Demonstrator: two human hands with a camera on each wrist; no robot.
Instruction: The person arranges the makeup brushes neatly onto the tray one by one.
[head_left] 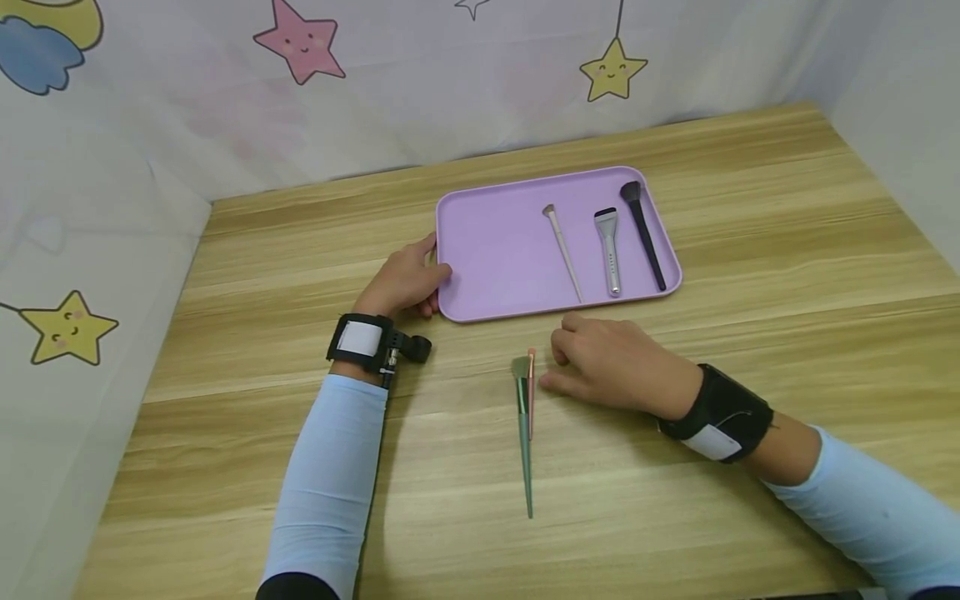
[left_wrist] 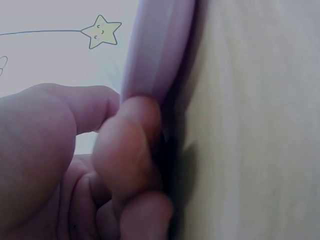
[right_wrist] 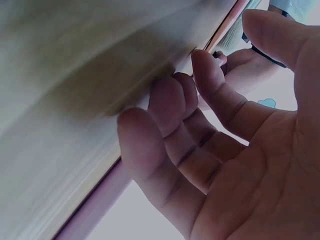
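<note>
Wooden table, green brush front-to-back, bristles toward purple tray

On the bench, the tray bears three brushes side by side, from its middle to its right end. Two more brushes lie before the tray, the right hand before its right half, the left hand at its left end, a cloth behind it.
</note>
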